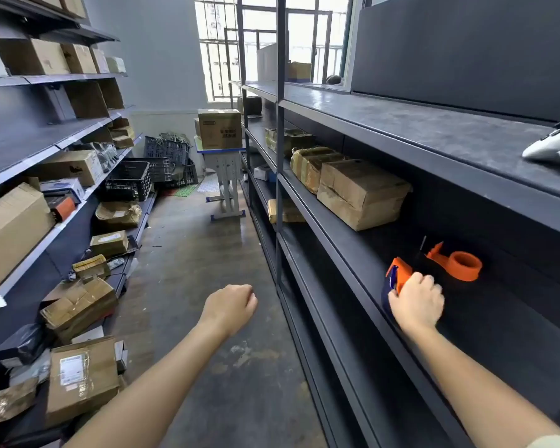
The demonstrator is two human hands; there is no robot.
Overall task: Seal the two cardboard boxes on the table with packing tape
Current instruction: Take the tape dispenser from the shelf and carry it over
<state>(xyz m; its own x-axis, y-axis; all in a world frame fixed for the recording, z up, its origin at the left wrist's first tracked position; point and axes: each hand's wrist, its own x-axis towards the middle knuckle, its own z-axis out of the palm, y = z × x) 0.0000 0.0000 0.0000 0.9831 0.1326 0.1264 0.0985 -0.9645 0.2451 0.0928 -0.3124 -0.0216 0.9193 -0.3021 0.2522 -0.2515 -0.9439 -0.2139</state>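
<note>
at the shelf's (505,324) front edge my right hand (416,302) grips the orange tape dispenser (399,273); i'd wrap it fully before lifting. left hand (232,305) loosely curled, empty.

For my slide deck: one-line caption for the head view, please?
Right hand grips an orange tape dispenser on a dark shelf; left hand hangs empty.
</note>
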